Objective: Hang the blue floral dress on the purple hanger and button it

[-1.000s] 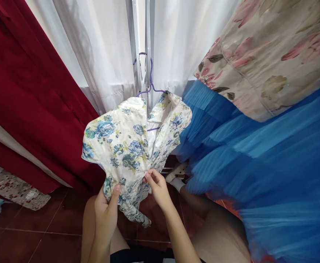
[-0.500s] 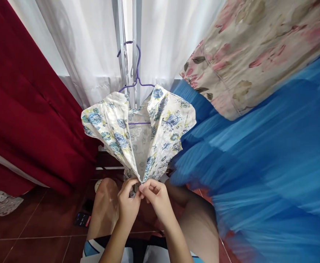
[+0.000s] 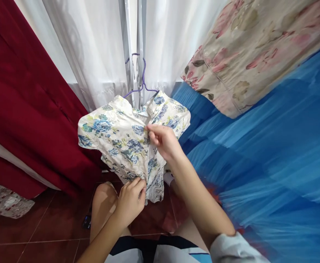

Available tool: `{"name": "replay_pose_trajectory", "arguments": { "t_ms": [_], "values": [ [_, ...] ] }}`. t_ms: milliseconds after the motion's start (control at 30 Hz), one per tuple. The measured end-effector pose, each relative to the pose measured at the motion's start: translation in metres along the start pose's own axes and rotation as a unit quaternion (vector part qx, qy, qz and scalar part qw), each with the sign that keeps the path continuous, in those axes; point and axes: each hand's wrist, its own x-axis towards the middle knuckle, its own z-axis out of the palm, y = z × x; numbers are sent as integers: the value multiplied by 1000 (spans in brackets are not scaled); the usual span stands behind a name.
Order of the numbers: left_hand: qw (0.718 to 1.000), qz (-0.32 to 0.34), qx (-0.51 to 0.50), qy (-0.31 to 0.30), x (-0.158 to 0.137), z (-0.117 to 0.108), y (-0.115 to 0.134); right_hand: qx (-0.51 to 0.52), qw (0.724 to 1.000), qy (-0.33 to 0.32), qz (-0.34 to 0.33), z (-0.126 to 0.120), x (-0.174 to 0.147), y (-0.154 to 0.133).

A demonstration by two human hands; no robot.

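A white short-sleeved blouse with blue flowers hangs on a purple hanger in front of me. My right hand pinches the top of its front zipper, just below the neckline; the pull itself is hidden by my fingertips. Beneath that grip the two front edges lie together along the zipper line. Lower down, my left hand is closed on the cloth beside the front edge and holds it towards me. The neck above my right hand stays parted.
A dark red cloth hangs at the left, and blue tulle with a beige floral garment at the right. White curtains and metal poles stand behind. A phone lies on the red tiled floor.
My right hand has moved up from the hem area to near the neckline, and the open front has come together below it. My left hand has stayed low, gripping the cloth.
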Motion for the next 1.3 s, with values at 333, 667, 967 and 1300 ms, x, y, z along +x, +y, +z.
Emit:
{"name": "replay_pose_trajectory", "arguments": {
  "t_ms": [333, 667, 967, 1300],
  "values": [
    [1000, -5, -24, -3, 15, -11, -26, -82, 989, 15, -122, 26, 28, -27],
    [926, 202, -45, 317, 147, -144, 28, -146, 973, -16, -178, 21, 6, -31],
    [903, 188, 85, 378, 181, -157, 24, -161, 972, -11, -170, -2, 38, 20],
    [835, -48, -193, 513, 192, -174, -141, -233, 970, -38, -57, -57, -3, 44]
  ]
}}
